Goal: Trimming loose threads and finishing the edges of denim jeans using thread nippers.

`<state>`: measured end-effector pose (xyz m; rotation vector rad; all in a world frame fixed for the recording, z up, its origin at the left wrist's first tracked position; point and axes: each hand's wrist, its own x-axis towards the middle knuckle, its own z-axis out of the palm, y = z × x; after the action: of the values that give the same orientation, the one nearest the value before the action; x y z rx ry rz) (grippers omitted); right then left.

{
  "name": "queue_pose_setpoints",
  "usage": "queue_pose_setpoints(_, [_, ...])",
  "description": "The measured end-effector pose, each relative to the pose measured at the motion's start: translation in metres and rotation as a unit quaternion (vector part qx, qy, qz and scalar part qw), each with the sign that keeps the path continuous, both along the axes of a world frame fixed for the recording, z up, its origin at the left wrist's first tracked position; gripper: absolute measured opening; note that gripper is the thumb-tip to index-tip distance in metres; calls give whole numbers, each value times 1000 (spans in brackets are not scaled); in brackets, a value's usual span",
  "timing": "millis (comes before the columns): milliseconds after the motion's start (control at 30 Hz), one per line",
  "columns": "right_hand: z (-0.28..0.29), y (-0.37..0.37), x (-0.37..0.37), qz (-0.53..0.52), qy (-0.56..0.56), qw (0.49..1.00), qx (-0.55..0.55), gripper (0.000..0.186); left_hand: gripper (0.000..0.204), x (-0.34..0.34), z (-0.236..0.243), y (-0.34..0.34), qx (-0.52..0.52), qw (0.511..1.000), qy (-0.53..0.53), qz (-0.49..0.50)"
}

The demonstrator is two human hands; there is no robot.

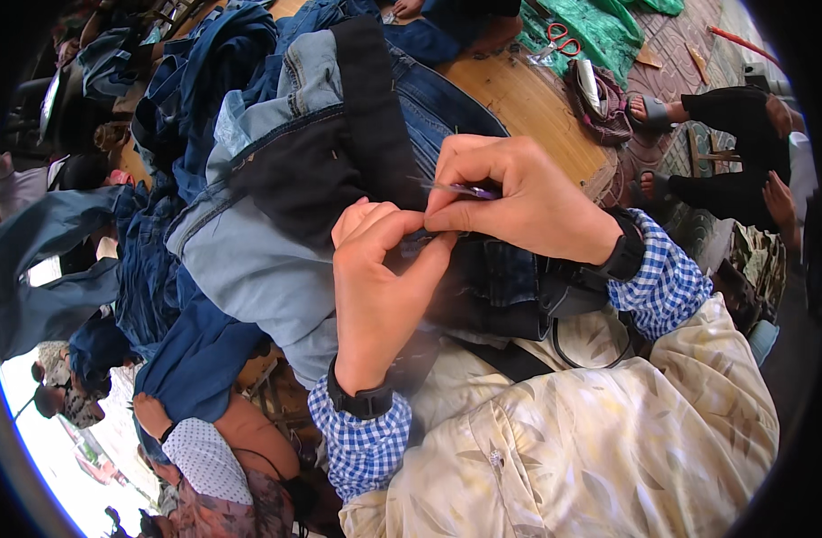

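Observation:
Over my lap and the table edge lies a pair of jeans [254, 260], turned partly inside out, with pale blue denim and black lining [294, 170] showing. My left hand [379, 278] is closed, thumb and forefinger pinching a dark edge of the jeans. Just right of it, my right hand [509, 188] grips a small purple-handled tool [484, 192] with a thin pale tip pointing left. The fingertips of both hands meet at the cloth, and they hide the exact spot where the tool and fabric come together.
More blue jeans [213, 72] are heaped on the wooden table [536, 108]. Red-handled scissors [559, 43] lie by a green plastic sheet [599, 27] at the far right. Other people sit around: one in black trousers [734, 117] at right, another in a dotted sleeve [209, 457] at lower left.

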<state>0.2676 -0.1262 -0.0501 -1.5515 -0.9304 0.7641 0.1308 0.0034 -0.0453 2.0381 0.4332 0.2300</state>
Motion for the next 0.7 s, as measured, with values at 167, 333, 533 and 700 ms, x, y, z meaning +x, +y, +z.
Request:
queue_pose_setpoints(167, [4,4,0,-143,121,982,-33,17,17,-3,-5,2,-23,1000,-3,20])
queue_pose_setpoints(333, [20,-7,16,-86,121,984,-95,23,16,-4,-8,8,-75,997,-2,17])
queue_pose_setpoints(533, [15,-31,18,38,-7,993,-114,21,15,-2,-6,7,-102,995,-5,20])
queue_pose_setpoints(700, [22,-27,17,52,-50,987,-143,20,14,-1,-6,6,-101,995,1,24])
